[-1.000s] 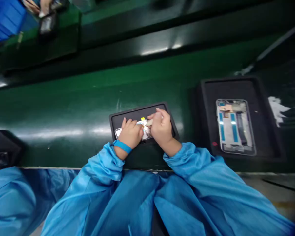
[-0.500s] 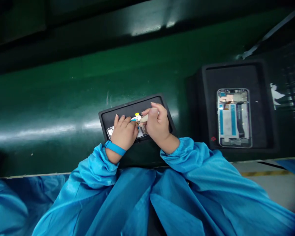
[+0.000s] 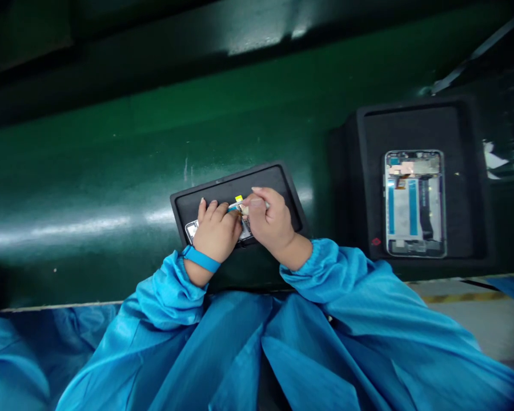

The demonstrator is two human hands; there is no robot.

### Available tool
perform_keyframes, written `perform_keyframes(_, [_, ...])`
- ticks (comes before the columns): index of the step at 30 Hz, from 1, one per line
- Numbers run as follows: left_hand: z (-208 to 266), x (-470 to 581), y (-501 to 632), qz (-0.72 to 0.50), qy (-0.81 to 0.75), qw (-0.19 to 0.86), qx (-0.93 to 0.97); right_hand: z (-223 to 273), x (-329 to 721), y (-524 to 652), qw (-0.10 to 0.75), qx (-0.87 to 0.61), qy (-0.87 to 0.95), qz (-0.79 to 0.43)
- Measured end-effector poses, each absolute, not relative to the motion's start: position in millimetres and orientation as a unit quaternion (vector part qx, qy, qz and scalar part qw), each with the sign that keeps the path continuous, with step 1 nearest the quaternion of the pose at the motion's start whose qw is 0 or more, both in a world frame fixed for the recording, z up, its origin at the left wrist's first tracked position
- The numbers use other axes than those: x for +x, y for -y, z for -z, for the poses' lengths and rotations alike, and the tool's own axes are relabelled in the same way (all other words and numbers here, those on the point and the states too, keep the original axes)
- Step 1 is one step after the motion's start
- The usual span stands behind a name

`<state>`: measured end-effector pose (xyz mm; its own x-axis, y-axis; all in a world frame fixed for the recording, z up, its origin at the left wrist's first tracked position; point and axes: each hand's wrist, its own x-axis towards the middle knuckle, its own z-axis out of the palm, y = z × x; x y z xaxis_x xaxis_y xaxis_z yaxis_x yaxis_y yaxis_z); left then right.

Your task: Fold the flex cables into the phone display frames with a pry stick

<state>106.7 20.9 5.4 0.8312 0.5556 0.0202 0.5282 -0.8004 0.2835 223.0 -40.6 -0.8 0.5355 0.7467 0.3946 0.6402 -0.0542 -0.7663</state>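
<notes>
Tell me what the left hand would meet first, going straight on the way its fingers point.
The left hand would probably meet the far rim of the black tray first, though its height over the tray is unclear, so it might pass above.

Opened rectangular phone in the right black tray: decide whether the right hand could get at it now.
Probably yes: only green tabletop and black tray rims appear between the right hand and phone, though that hand holds a pale tool.
</notes>
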Motion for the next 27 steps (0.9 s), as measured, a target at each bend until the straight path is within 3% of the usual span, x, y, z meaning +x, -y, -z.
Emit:
perform_keyframes(4, [-1.5, 104.0, -22.0, -0.039, -0.275, 0.15, 0.949, -6.4, 218.0, 33.5, 0.374, -0.706, 0.601, -0.019])
perform_keyframes(7, [-1.1, 104.1, -23.4, -0.03, -0.276, 0.156, 0.948, -5.3, 214.0, 28.5, 0.339, -0.709, 0.618, -0.022])
perform_keyframes(10, [-4.0, 106.5, -24.4, -0.024, -0.285, 0.158, 0.945, -2.5, 214.8, 26.1, 0.385, -0.722, 0.574, -0.036])
perform_keyframes(15, [-9.9, 110.0, -24.1, -0.026, -0.299, 0.162, 0.94, -0.7, 224.2, 25.8, 0.542, -0.781, 0.279, -0.14])
perform_keyframes(18, [-11.6, 110.3, -24.0, -0.023, -0.304, 0.169, 0.937, 0.6, 225.3, 27.6, 0.595, -0.757, 0.206, -0.171])
perform_keyframes(27, [-15.8, 110.1, -33.3, 0.017, -0.329, 0.206, 0.922, 7.5, 221.6, 33.4, 0.557, -0.752, 0.331, -0.12])
